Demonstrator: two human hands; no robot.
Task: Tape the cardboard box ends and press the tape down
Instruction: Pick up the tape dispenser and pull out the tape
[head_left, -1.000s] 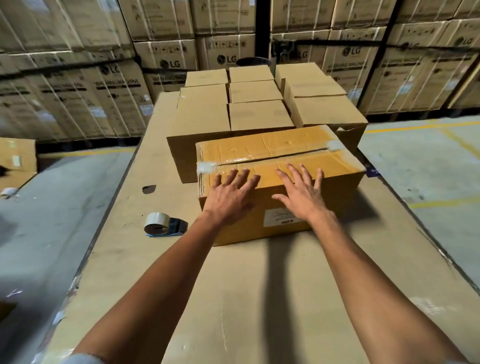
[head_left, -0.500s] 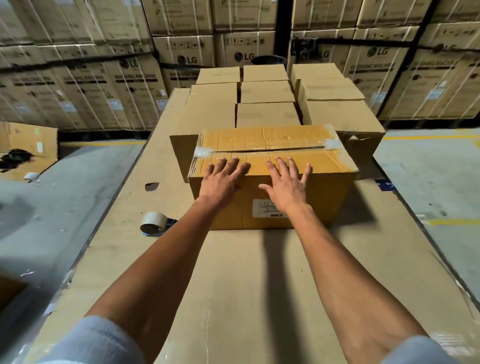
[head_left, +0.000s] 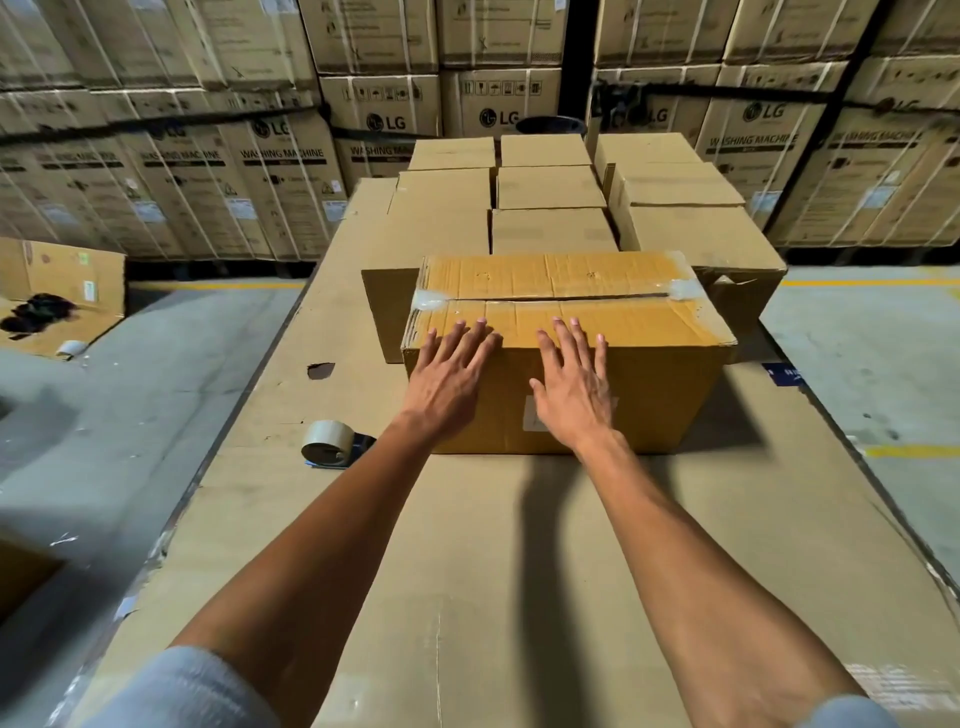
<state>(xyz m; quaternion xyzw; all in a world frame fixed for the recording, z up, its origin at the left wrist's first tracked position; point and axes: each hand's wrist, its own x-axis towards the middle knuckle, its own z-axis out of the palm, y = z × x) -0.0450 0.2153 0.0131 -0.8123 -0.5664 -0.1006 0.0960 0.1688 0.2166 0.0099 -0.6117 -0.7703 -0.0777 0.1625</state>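
Your cardboard box (head_left: 613, 400) sits at the centre of the frame on the cardboard-covered table (head_left: 467, 545), with a block of closed boxes (head_left: 545, 187) just behind it. Your left hand (head_left: 447, 379) and right hand (head_left: 571, 395) both lie flat over the near top edge, fingers spread wide and holding nothing, palms on the front face and fingertips on the top flap. The centre seam (head_left: 561, 300) shows only short clear tape patches, one at the left end (head_left: 430, 300) and one at the right end (head_left: 683, 289); between them the seam looks bare.

You seem to be steadying or positioning the box rather than taping. The tape roll (head_left: 328, 442) lies on the table at lower left of the box, just beside your left forearm. Next you would likely need one hand free to fetch it while the other holds the box, then press each end strip down over the edge.
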